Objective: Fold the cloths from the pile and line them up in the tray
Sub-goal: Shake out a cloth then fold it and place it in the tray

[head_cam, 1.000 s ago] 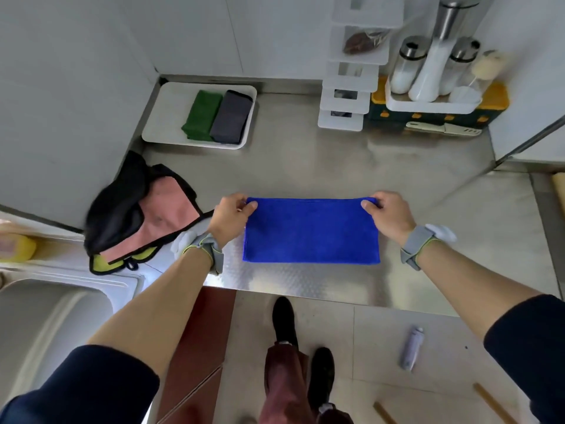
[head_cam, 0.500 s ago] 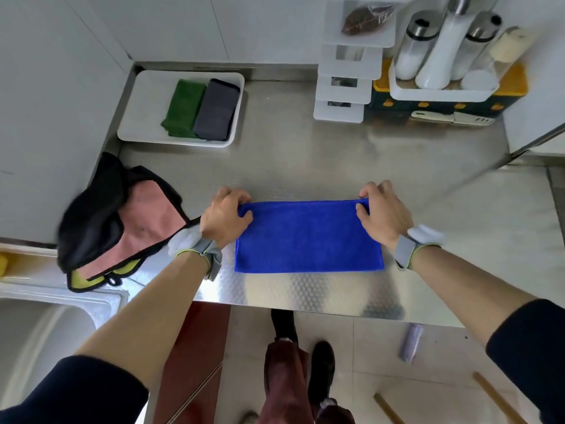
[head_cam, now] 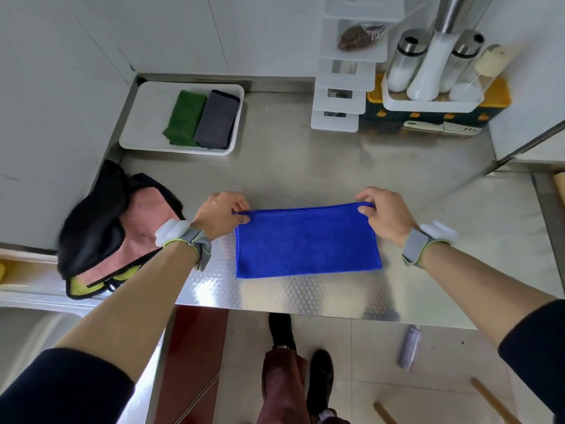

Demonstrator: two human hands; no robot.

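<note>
Left hand (head_cam: 218, 214) and right hand (head_cam: 385, 214) fingers pinching blue cloth (head_cam: 307, 241) far corners, seemingly lifted slightly

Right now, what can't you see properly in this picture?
Head view:
- Pile of cloths: the black one covers the rest, so no count.
- Left hand, right hand: fingertips tucked behind the blue cloth.
- Tray: cloths hide its floor beneath.

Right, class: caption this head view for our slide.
Both hands pinch the blue microfibre cloth's far corners on the steel counter.
</note>
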